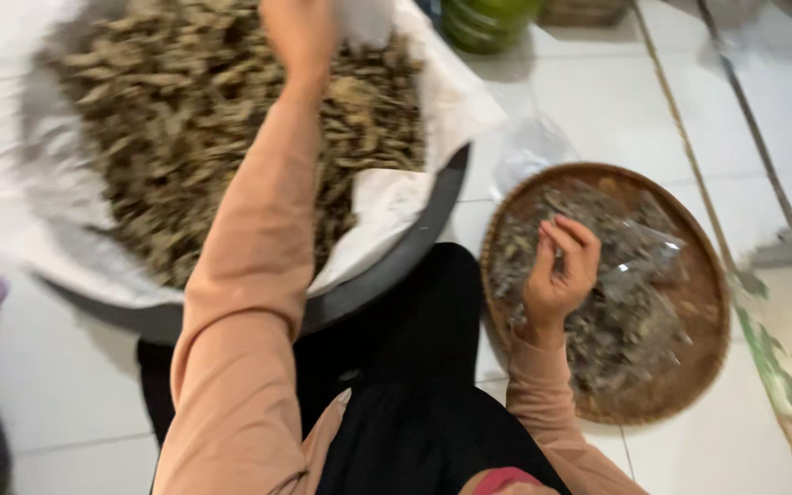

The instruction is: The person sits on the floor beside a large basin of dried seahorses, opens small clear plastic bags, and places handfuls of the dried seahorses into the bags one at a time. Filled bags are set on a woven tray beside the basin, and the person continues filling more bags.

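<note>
A: So we count two containers on the tiled floor (75, 394): one big dark basin (387, 275) lined with white sheeting (433, 110), heaped with dried brown leaves (176, 119), and one round woven tray (689, 367) just right of it.

B: Yep. Our left hand (300, 32) reaches over the leaves, but the top edge cuts it off, so we can't tell its grip. Our right hand (561, 270) is half-curled, fingers loosely bent, over one clear plastic bag (639, 275) on the tray.
</note>
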